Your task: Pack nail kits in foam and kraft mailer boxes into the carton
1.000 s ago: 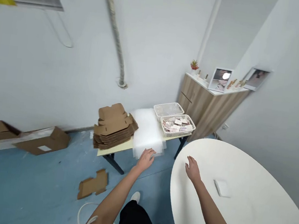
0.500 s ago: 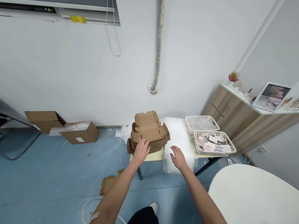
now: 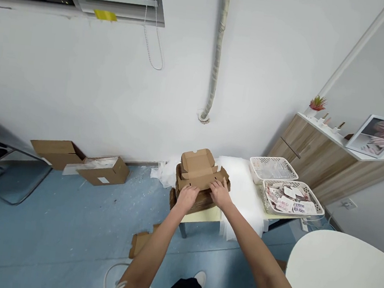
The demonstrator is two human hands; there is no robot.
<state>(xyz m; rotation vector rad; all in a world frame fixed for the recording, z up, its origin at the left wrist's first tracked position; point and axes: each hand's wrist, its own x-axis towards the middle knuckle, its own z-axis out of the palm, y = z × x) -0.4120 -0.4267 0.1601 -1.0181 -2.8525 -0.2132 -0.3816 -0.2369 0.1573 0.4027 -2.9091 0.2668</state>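
Note:
A stack of flat brown cardboard boxes [image 3: 203,200] lies on the small pale yellow table [image 3: 204,215]. The top cardboard box [image 3: 198,163] is partly unfolded, its flap pointing toward the wall. My left hand [image 3: 187,196] is on the near left edge of this top piece, fingers closed on it. On its near right side my right hand [image 3: 220,193] touches the cardboard with fingers apart. White foam sheets [image 3: 246,197] hang over the table edge to the right of the stack.
Two white baskets, one with clear packets [image 3: 273,168] and one with printed cards [image 3: 290,198], stand right of the sheets. A round white table [image 3: 344,275] is at lower right. Open cartons [image 3: 104,173], a chair [image 3: 12,154] and a loose cardboard piece [image 3: 139,242] are leftward.
My right hand has moved left from above the foam sheets onto the top cardboard. My left hand stays at its near edge. The view has shifted slightly.

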